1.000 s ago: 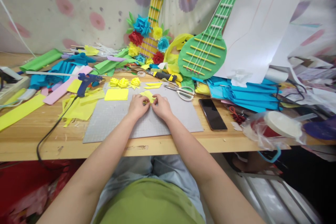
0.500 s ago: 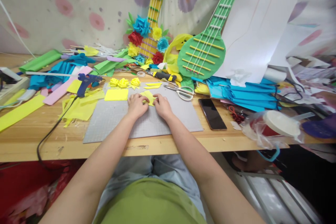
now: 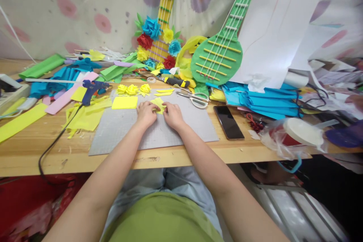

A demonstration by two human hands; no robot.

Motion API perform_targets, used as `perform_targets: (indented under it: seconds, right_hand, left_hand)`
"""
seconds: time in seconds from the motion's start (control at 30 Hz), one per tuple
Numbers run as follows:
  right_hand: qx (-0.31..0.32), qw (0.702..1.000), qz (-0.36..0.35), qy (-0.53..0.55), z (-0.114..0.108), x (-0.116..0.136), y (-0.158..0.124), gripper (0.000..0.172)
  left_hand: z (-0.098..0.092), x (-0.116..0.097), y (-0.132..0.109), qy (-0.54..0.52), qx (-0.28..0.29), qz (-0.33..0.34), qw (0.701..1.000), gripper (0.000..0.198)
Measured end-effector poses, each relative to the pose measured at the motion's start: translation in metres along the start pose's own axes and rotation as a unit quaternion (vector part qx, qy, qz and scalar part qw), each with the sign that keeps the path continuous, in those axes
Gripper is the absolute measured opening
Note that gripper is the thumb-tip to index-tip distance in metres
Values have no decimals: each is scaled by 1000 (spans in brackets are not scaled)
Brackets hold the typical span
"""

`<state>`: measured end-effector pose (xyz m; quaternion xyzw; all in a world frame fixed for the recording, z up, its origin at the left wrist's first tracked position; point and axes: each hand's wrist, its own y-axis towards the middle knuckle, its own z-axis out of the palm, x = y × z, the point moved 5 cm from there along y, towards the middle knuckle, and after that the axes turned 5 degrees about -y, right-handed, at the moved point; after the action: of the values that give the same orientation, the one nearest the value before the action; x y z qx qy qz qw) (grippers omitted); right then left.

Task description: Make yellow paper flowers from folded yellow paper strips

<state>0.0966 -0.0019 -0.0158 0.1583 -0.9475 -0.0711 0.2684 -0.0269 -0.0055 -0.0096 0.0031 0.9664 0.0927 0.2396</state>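
Note:
A small piece of yellow crepe paper (image 3: 158, 103) lies on the grey cutting mat (image 3: 113, 136) between my hands. My left hand (image 3: 146, 113) has its fingers curled onto the paper's left side. On its right edge, the fingertips of my right hand (image 3: 172, 114) are pinched together. Left of my hands rests a stack of yellow paper rectangles (image 3: 124, 102). Behind it sit several yellow paper flowers (image 3: 132, 89), with narrow yellow strips (image 3: 164, 92) beside them. A pair of scissors (image 3: 195, 99) lies on the mat's right back edge.
A blue glue gun (image 3: 91, 91) stands at the left, its cord running over the table edge. To the right are a phone (image 3: 228, 122) and a lidded cup in plastic (image 3: 302, 133). A flower-trimmed yellow paper instrument (image 3: 161, 41) and a green one (image 3: 217, 60) lean at the back.
The right hand has shifted slightly left along the paper. The whole view has drifted a little; the yellow paper stays between both hands.

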Motion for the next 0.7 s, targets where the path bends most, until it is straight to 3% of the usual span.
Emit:
perform_targets:
  seconds: [0.17,0.37,0.53,0.7]
  right_hand:
    - [16,1000,-19,1,-1,0,-1,37]
    - [-17,997,-48,59,-8,-2,-2,40]
    - [-19,992,-124,6,-7,9,-5,31]
    - [-33,989,-135,-47,-4,14,-4,25]
  left_hand:
    - [0,3,0,-20,-7,30,999,37]
    - [-10,18,2,-42,-56,74,995,41]
    - [-11,23,2,-11,-50,75,996,27]
    - [-11,20,0,26,-50,42,998,27]
